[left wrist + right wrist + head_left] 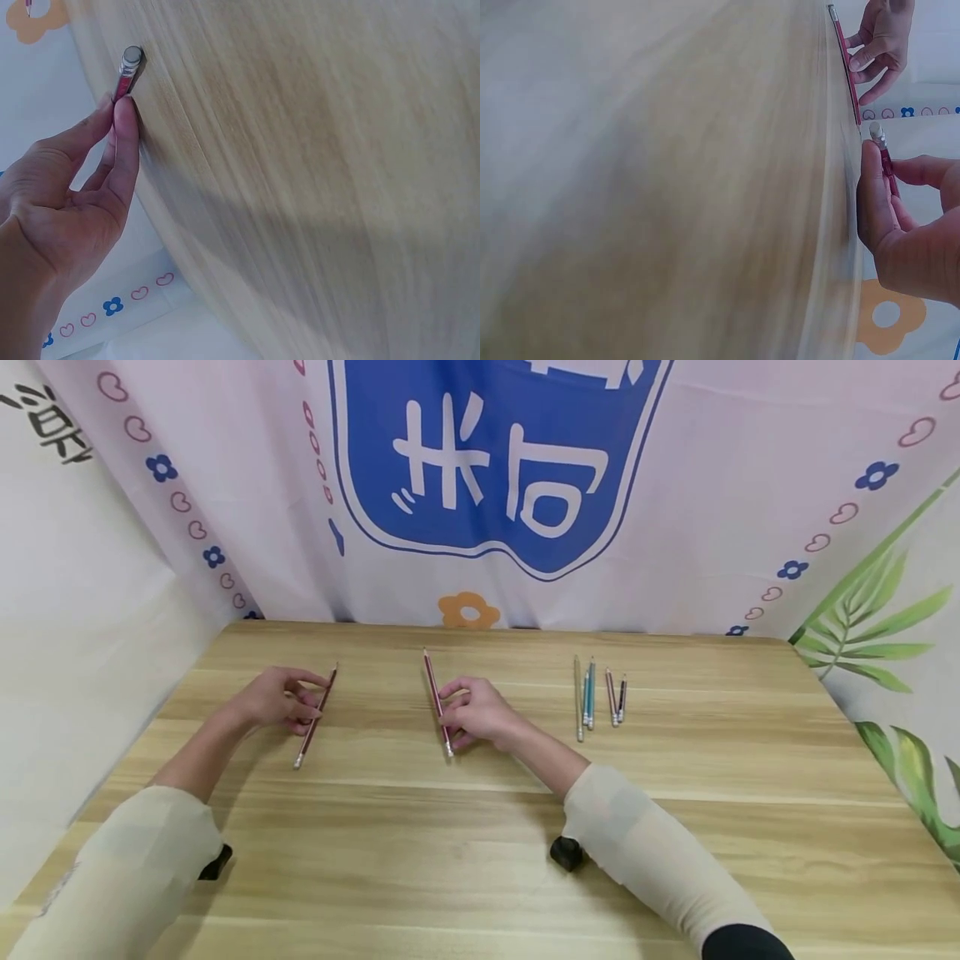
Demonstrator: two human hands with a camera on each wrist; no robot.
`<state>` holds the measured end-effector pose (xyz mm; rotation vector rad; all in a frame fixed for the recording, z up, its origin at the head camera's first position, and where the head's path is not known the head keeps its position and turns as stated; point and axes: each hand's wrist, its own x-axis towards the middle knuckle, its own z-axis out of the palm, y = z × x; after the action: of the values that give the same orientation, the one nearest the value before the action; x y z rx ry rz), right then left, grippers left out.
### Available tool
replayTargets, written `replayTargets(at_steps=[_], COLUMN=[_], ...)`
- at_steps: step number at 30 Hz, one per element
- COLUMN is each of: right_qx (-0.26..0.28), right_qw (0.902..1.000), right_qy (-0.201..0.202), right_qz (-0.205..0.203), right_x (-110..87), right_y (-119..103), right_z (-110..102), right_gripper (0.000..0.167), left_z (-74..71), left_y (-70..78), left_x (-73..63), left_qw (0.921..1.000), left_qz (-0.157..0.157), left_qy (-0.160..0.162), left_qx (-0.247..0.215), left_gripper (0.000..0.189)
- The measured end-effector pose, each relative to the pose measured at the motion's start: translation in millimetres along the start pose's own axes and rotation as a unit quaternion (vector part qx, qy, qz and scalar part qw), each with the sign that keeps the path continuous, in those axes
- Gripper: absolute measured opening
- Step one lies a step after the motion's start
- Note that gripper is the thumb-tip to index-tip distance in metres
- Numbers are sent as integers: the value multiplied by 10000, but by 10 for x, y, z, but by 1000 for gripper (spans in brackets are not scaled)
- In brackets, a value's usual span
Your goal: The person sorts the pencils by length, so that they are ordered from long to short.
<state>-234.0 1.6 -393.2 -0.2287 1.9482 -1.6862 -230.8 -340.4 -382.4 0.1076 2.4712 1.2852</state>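
Observation:
My left hand [273, 700] pinches a dark red pencil [304, 746] at the left of the table. That pencil lies slanted, its white eraser end toward me. In the left wrist view the thumb and fingers meet on the red pencil [123, 84] just below its metal band and eraser. Nearer the middle, my right hand [482, 713] grips a second dark red pencil [432, 680], its tip pointing away and its eraser end close to me. The right wrist view shows this pencil [887, 163] between thumb and fingers.
To the right lie a tan pencil [578, 702], two blue pencils [591, 695], a short dark red pencil [611, 697] and a short dark pencil [622, 700]. A printed cloth [720, 510] hangs behind the wooden table [420, 860].

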Motion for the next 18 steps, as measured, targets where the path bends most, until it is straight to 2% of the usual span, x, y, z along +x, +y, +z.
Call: replayTargets(at_steps=[11,18], right_qx=[-33,-2], right_qw=[9998,9998], right_qy=[-178,-180], right_qz=[-40,-27], right_x=[66,97], right_y=[-31,-17], right_z=[107,144], right_gripper=[40,40], left_z=[6,11], left_y=[-40,7], left_x=[5,54], left_qw=[9999,9999], left_qz=[-77,-17], left_qy=[5,-30], left_qx=[76,122], left_gripper=[59,60])
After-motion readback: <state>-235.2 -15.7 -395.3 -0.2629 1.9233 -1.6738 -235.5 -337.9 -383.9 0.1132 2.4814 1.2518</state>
